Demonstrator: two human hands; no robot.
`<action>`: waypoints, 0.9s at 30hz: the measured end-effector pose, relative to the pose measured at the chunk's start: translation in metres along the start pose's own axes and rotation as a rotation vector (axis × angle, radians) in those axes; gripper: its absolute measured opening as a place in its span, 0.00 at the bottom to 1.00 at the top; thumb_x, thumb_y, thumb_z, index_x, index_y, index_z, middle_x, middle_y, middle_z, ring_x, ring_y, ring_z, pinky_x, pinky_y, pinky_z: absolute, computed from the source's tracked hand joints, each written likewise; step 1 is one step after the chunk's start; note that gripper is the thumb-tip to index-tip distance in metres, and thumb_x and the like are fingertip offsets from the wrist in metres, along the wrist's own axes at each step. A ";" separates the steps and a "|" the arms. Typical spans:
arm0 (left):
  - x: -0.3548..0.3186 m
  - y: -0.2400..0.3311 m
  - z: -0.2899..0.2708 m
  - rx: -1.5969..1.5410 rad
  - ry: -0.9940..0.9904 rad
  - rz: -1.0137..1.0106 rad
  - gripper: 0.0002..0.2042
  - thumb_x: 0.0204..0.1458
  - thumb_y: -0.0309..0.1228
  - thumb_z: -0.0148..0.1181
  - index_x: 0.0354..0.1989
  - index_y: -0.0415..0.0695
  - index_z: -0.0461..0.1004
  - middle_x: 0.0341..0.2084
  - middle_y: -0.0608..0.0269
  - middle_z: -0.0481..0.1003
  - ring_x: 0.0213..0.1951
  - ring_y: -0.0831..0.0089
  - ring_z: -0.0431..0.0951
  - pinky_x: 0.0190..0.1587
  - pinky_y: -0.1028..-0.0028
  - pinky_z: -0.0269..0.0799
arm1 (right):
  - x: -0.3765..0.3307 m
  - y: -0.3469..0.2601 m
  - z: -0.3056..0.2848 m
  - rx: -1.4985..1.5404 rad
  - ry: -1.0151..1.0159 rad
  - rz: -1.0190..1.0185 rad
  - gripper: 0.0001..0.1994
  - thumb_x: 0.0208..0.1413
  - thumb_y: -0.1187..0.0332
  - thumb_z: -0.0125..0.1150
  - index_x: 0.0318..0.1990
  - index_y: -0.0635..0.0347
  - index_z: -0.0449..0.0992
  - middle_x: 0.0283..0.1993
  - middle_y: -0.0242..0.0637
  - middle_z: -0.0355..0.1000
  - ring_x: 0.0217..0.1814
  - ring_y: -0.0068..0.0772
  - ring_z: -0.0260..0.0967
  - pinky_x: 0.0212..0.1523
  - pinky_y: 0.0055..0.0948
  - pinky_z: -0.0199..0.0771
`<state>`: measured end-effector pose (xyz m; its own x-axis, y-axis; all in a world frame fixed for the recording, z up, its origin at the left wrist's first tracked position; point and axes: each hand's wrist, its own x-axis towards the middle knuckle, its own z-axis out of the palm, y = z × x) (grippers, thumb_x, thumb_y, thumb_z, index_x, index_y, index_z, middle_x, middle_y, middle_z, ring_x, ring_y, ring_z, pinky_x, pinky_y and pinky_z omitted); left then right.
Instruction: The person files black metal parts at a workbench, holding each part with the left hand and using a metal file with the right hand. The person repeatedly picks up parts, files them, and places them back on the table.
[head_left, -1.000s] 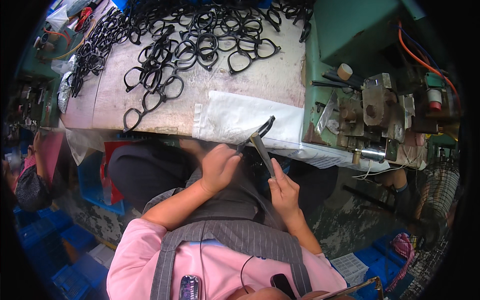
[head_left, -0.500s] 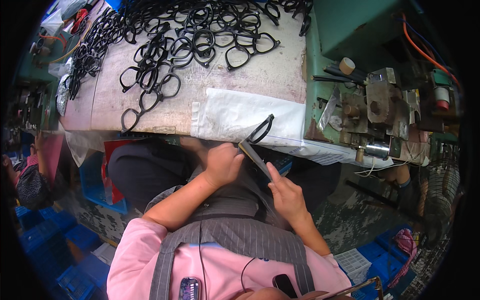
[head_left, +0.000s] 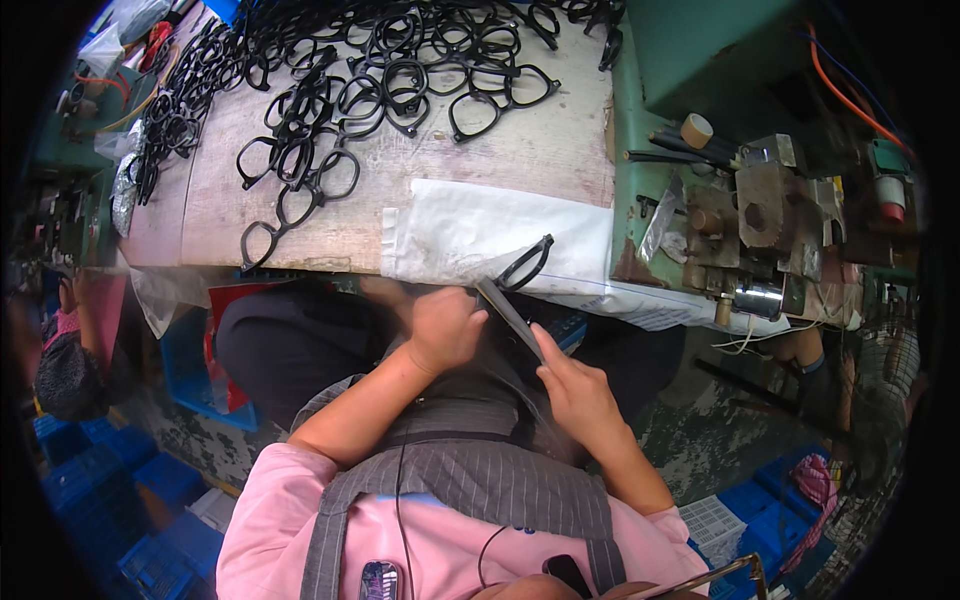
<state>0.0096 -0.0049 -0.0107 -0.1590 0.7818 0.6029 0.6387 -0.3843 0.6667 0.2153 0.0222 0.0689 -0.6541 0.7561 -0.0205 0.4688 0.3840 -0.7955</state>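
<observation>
My left hand (head_left: 447,322) is closed at the table's near edge, gripping a black eyeglass frame (head_left: 537,264). One rim of that frame shows beyond the fingers, over a white sheet (head_left: 470,225); the rest is hidden by the hand and the tool. In my right hand (head_left: 582,395) is a flat grey file (head_left: 513,318), slanting up and left. Its far end lies against or just over the frame beside my left fingers; exact contact cannot be made out. Many more black eyeglass frames (head_left: 362,103) lie heaped toward the back of the table.
A green machine (head_left: 775,215) with metal clamps stands at the right, with dark rods and a tape roll (head_left: 696,130) on it. Blue crates (head_left: 165,480) sit on the floor at the lower left, others at lower right. Another person (head_left: 75,370) is at far left.
The file has slid slightly up and left along the frame. The eyeglass frame's visible rim has shifted a little right and down. Both hands keep their hold.
</observation>
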 end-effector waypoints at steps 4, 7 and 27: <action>-0.003 0.001 0.001 -0.007 -0.022 -0.013 0.08 0.46 0.28 0.59 0.22 0.40 0.66 0.16 0.54 0.64 0.19 0.53 0.66 0.21 0.61 0.62 | 0.012 0.002 0.011 0.031 -0.008 0.002 0.28 0.54 0.76 0.56 0.65 0.54 0.60 0.25 0.51 0.70 0.27 0.54 0.70 0.28 0.45 0.69; -0.003 0.002 0.000 -0.002 -0.041 -0.035 0.08 0.47 0.29 0.59 0.22 0.40 0.67 0.16 0.54 0.64 0.19 0.54 0.67 0.21 0.61 0.63 | 0.025 0.005 0.017 0.017 0.018 -0.044 0.28 0.55 0.76 0.56 0.65 0.54 0.60 0.25 0.51 0.70 0.27 0.55 0.70 0.28 0.45 0.69; -0.005 0.002 0.003 -0.009 -0.006 -0.030 0.10 0.49 0.30 0.58 0.22 0.40 0.65 0.15 0.54 0.64 0.18 0.54 0.67 0.21 0.61 0.63 | 0.009 -0.010 0.007 0.176 -0.043 0.079 0.26 0.55 0.76 0.56 0.63 0.58 0.62 0.31 0.56 0.71 0.32 0.58 0.71 0.32 0.41 0.70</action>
<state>0.0142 -0.0077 -0.0133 -0.1732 0.7962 0.5798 0.6270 -0.3648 0.6883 0.2011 0.0215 0.0723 -0.6458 0.7555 -0.1099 0.4110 0.2228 -0.8840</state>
